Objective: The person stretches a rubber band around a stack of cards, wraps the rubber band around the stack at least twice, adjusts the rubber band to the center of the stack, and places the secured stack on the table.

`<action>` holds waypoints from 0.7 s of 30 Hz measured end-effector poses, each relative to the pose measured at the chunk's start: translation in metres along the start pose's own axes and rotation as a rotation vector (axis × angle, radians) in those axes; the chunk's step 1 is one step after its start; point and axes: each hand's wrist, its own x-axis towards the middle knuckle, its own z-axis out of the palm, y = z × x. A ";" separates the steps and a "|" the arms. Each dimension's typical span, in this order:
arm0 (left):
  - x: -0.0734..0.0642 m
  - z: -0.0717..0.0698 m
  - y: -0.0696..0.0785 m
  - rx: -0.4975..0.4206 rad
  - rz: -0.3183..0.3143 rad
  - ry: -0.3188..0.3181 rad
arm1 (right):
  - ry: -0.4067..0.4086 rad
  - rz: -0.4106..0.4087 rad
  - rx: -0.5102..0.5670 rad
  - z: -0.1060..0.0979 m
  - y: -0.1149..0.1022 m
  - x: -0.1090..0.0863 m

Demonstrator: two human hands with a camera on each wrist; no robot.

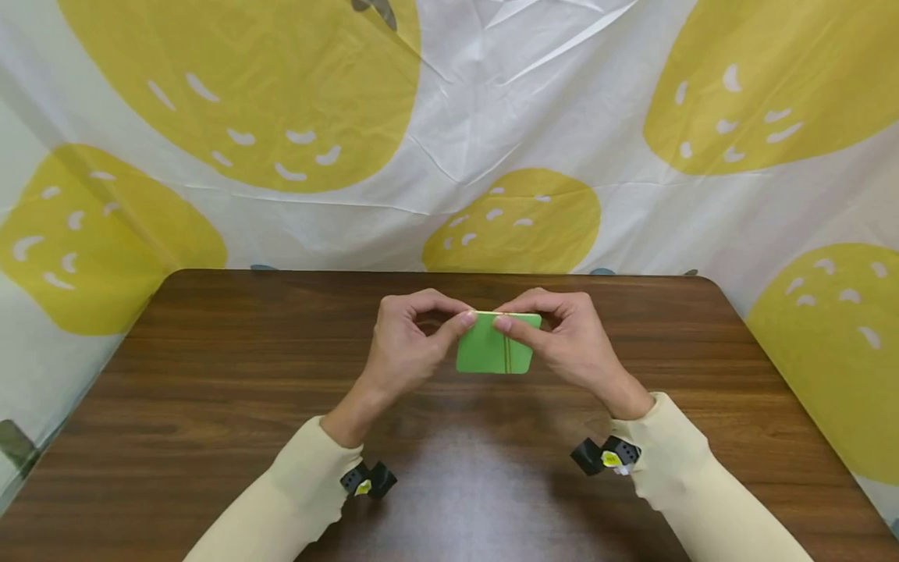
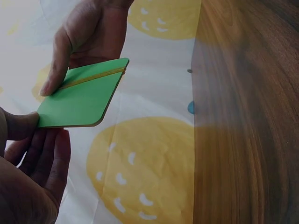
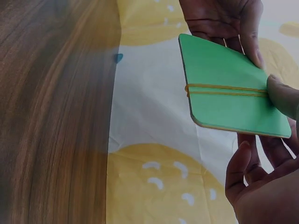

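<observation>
Holding green card [image 1: 485, 347] up over table [image 1: 246, 390], pinched at top edge in L hand [image 1: 406, 341] & R hand [image 1: 577, 343], w/ rubber band [image 3: 219, 87] round it. Prob. best: steady w/ L, work band w/ R thumb [image 1: 523, 331].

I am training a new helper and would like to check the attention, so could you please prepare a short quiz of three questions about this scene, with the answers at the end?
1. Multiple choice: What colour is the thin band around the flat green piece?
a) blue
b) yellowish
c) black

2. True or false: Only one hand is holding the flat green piece.

3. Fill the gap: In the head view, the thin band lies nearer to the person's ____ hand.

Key:
1. b
2. False; the left hand and the right hand both pinch it.
3. right
</observation>
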 end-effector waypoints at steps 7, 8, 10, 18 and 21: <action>0.000 -0.003 -0.001 -0.002 -0.017 0.016 | -0.014 0.037 0.021 -0.004 -0.001 -0.003; 0.000 -0.003 -0.001 -0.003 -0.016 0.014 | -0.015 0.042 0.017 -0.005 -0.002 -0.003; 0.000 -0.003 -0.001 -0.006 -0.016 0.014 | -0.015 0.052 0.015 -0.007 -0.003 -0.003; 0.000 -0.003 -0.003 -0.025 -0.031 0.020 | 0.012 0.049 -0.004 -0.014 -0.002 -0.005; 0.000 -0.003 -0.002 -0.025 -0.035 0.020 | 0.009 0.044 -0.004 -0.014 -0.002 -0.005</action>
